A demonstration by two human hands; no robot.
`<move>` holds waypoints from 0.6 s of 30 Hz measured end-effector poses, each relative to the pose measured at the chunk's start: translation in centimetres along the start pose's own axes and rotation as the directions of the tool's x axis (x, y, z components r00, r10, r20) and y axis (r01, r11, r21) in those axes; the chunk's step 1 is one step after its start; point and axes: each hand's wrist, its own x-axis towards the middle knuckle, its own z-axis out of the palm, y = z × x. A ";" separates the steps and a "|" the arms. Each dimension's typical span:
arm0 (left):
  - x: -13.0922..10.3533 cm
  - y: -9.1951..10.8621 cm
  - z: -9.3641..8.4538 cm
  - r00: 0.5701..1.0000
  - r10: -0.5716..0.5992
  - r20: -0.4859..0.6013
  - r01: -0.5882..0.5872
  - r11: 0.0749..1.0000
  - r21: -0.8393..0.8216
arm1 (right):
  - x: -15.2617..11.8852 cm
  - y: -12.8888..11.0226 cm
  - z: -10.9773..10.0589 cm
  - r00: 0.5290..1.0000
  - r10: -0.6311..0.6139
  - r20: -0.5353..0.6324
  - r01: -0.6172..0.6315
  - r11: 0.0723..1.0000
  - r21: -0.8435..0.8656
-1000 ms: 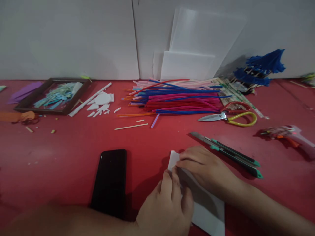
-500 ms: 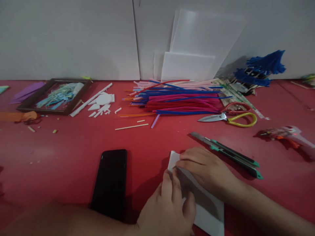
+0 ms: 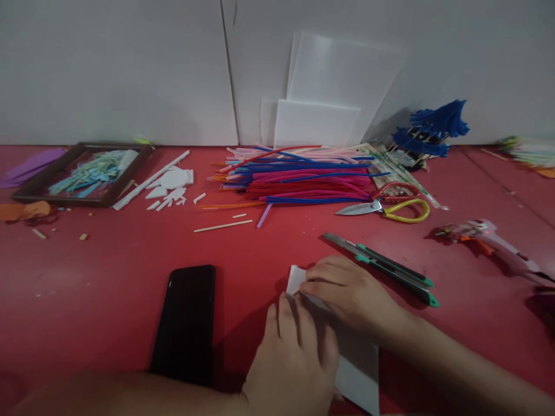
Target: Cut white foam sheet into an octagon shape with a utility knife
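A narrow white paper sheet [image 3: 359, 370] lies on the red table in front of me, with what looks like a crease near its far end. My left hand [image 3: 295, 352] bends its fingers over the left edge of this sheet, fingertips pressed near the crease. Across the sheet's far right side lies my right hand [image 3: 347, 289], its fingers curled and pressed together on the paper. The fingertips of both hands almost meet. Much of the sheet is hidden beneath the hands. Just beyond my right hand is a green-and-black utility knife [image 3: 385, 268] with its blade out.
A black phone [image 3: 184, 323] lies left of my hands. Farther back are scissors [image 3: 385, 208], a bundle of pipe cleaners [image 3: 303, 173], white scraps [image 3: 173, 179] and a brown frame [image 3: 99, 202]. A glue gun [image 3: 485, 234] rests at right; white sheets [image 3: 316, 124] lean on the wall.
The view has shifted slightly, so most things sit farther left. My left hand's fingers have moved a little up along the sheet and spread slightly; my right hand stays pressed on it.
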 end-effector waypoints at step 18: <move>0.0 -0.8 -0.5 0.993 -0.006 0.120 0.011 0.999 -0.041 | 0.2 0.2 0.6 0.998 -0.036 -0.052 0.036 0.999 0.017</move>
